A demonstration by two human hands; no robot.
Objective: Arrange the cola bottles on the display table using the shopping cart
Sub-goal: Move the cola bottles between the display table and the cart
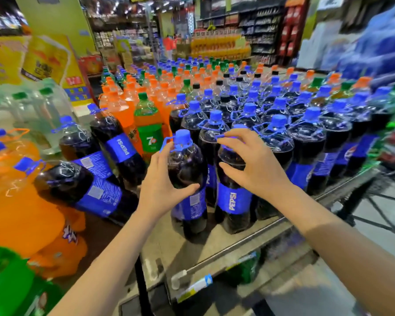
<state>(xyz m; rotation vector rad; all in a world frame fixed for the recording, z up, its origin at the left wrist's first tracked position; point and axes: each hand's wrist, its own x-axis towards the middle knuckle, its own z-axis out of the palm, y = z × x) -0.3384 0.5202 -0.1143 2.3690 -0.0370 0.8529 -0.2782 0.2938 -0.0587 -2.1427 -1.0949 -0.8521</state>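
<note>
The single head-worn wide-angle camera looks forward and down from close above the near edge of the display table [214,245], facing toward twelve o'clock across the bottle rows to blurred store shelves [255,30], with strong bending at the edges.

Two cola bottles [187,179] stand side by side near the table [217,245] front edge, centre frame, with rows of bottles [281,106] packed behind them toward the upper right. Lower left, more bottles lie tilted in the shopping cart [89,185].
</note>
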